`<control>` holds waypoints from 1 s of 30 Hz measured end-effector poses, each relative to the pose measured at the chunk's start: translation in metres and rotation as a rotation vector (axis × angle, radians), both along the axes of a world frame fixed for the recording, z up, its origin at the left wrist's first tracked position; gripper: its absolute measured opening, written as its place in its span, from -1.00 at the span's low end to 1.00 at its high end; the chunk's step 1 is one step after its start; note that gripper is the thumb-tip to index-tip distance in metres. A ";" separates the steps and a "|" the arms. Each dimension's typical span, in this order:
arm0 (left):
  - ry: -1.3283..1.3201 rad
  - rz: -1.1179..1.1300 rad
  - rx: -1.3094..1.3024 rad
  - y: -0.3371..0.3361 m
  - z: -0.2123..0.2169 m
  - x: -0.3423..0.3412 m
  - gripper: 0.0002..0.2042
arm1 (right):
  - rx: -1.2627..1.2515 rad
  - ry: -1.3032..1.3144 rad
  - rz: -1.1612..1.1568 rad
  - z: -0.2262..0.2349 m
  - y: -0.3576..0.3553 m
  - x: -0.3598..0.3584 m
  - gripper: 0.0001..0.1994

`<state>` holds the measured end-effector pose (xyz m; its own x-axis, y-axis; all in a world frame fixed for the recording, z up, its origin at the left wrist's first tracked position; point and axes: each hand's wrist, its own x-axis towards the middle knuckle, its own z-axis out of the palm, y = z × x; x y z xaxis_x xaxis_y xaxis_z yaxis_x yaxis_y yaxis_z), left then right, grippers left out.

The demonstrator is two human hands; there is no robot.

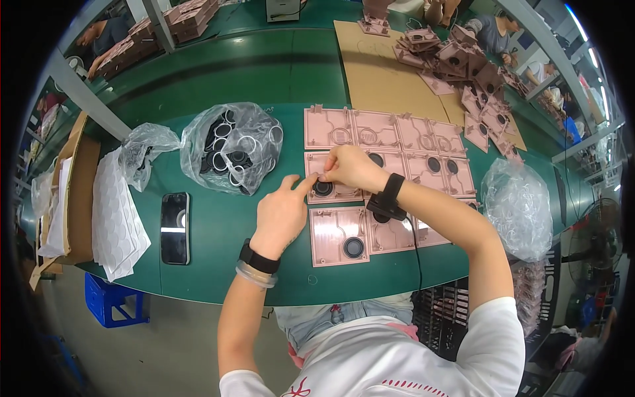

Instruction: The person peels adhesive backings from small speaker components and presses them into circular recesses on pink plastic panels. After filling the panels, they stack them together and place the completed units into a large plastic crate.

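The pink panel (347, 194), bearing a black round part (322, 189), was set at the left end of the middle row on the green worktop (205, 268). At that part's far edge, the right hand (350, 168) was held with its fingers pinched narrowly together, though whether anything was gripped could not be told, while the left hand (280, 215) was placed alongside, fingers parted. Similar panels (331, 225) were laid around, flanked by a bag of rings (231, 149) and a phone (175, 245) on the left.
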<state>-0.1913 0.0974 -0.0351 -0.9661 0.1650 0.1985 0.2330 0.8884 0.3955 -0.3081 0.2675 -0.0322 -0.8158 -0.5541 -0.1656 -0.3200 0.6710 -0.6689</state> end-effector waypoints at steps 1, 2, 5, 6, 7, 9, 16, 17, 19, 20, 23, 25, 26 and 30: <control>0.006 -0.012 -0.037 0.001 0.000 -0.003 -0.57 | 0.000 -0.001 -0.007 -0.003 0.000 -0.001 -0.79; 0.007 -0.020 -0.036 0.002 0.001 -0.006 -0.57 | 0.008 0.058 -0.002 -0.005 0.001 0.000 -0.77; -0.060 -0.045 -0.092 0.001 0.007 -0.014 -0.59 | 0.029 0.195 -0.012 -0.008 0.002 0.002 -0.74; -0.040 -0.069 -0.089 0.002 0.008 -0.017 -0.59 | 0.048 0.217 0.007 -0.009 0.003 0.003 -0.73; -0.068 -0.079 -0.136 0.002 0.009 -0.017 -0.60 | 0.068 0.242 0.024 -0.008 0.003 0.003 -0.72; -0.058 -0.115 -0.189 -0.001 0.011 -0.018 -0.62 | 0.051 0.048 0.052 -0.008 0.002 -0.006 -0.71; -0.074 -0.157 -0.161 -0.008 0.013 -0.017 -0.65 | 0.074 0.196 0.074 -0.006 0.003 0.008 -0.77; -0.038 -0.163 -0.108 -0.011 0.011 -0.018 -0.67 | 0.068 0.223 0.058 -0.003 0.005 0.007 -0.77; 0.022 -0.181 -0.068 -0.012 0.012 -0.020 -0.69 | 0.027 0.140 0.093 0.003 0.007 0.001 -0.77; 0.067 -0.104 0.113 -0.012 0.012 -0.020 -0.71 | 0.007 0.097 0.111 0.005 0.009 -0.001 -0.78; 0.139 0.039 0.479 -0.009 0.021 -0.019 -0.73 | -0.351 0.083 0.066 0.033 0.012 0.023 -0.78; -0.074 0.142 1.018 0.016 0.046 0.002 -0.73 | -0.525 0.066 0.037 0.057 0.023 0.050 -0.79; -0.184 0.204 1.282 0.028 0.055 0.013 -0.73 | -0.601 -0.129 0.068 0.072 0.029 0.069 -0.80; -0.218 0.098 1.499 0.082 0.058 0.041 -0.74 | -0.717 -0.331 0.125 0.073 0.056 0.108 -0.80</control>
<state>-0.1499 0.1794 0.0228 -0.9927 -0.1184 -0.0242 0.0184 -0.3457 0.9382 -0.1996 0.3240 0.0413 -0.7114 -0.7015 0.0427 -0.0736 0.0139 -0.9972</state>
